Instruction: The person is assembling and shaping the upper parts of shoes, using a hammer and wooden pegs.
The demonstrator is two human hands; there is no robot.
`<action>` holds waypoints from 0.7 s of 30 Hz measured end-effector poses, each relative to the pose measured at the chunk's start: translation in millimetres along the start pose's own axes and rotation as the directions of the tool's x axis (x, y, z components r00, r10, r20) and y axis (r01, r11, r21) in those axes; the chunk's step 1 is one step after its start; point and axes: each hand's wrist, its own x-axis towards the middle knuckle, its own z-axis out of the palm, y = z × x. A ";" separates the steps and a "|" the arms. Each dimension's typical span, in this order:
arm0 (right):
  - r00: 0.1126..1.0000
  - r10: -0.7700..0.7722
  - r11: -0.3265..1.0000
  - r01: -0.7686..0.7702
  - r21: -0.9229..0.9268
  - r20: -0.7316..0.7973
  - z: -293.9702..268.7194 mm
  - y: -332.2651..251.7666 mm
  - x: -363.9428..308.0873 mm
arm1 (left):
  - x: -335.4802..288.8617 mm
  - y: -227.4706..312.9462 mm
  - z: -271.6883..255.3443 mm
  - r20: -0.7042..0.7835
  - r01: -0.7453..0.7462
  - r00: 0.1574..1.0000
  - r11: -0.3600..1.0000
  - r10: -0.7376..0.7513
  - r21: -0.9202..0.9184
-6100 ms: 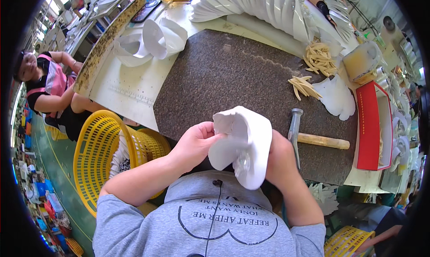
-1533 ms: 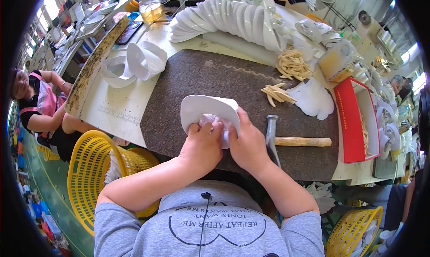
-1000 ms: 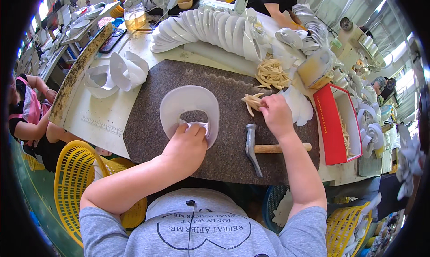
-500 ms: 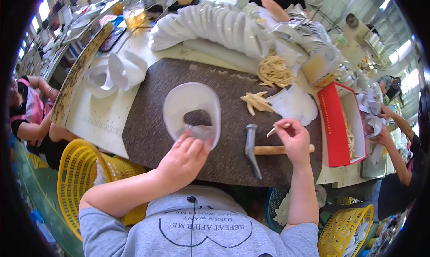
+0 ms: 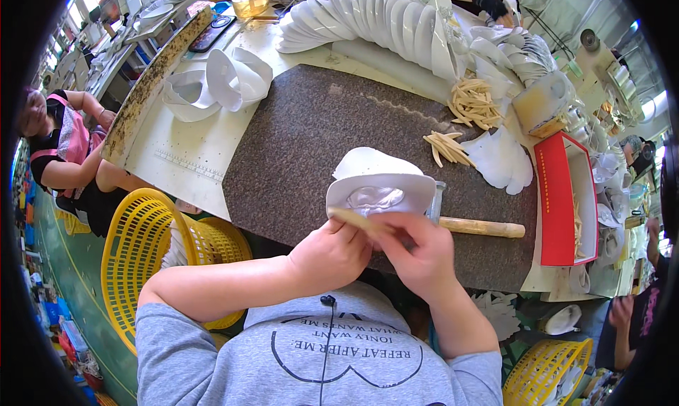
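My left hand [image 5: 327, 254] grips the lower edge of a white shoe upper [image 5: 373, 167], tilted up in front of me with its opening showing. Pinched in my right hand [image 5: 423, 259] is a thin beige strip [image 5: 353, 219], which lies along the upper's near edge, across both sets of fingers. The fingertips are partly hidden behind the strip and slightly blurred. Just right of the upper rests a hammer [image 5: 484, 227], its wooden handle showing and its metal head partly covered. Beyond it, a small pile of beige strips [image 5: 447, 148] sits on the dark board [image 5: 297, 137].
A larger strip pile [image 5: 475, 103] and flat white pieces [image 5: 499, 161] lie to the right, beside a red box [image 5: 555, 201]. Nested white uppers [image 5: 368, 24] line the back. Folded white uppers [image 5: 237, 80] stand left. Yellow baskets [image 5: 138, 264] flank me; co-workers sit nearby.
My left hand has lifted and turned the shoe upper off the board, toward me. My right hand has moved left from beside the hammer, bringing the beige strip to the upper's edge.
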 end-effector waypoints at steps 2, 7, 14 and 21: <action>0.952 -0.301 0.699 0.265 -0.664 0.063 4.3 11.4 18.6 | 3.7 0.7 -0.3 -0.094 0.007 0.996 0.999 -0.003 0.047; 0.956 -0.262 0.495 0.254 -0.831 0.136 4.8 28.0 21.1 | 3.3 0.8 3.4 -0.045 0.020 0.999 0.999 -0.019 0.025; 0.969 -0.210 0.411 0.207 -0.888 0.128 10.8 29.8 21.6 | 1.5 3.2 0.4 -0.024 0.034 0.999 0.999 -0.034 0.029; 0.975 -0.183 0.377 0.191 -0.906 0.129 12.0 29.1 22.6 | 0.6 6.2 2.7 -0.036 0.049 0.998 0.997 -0.047 0.066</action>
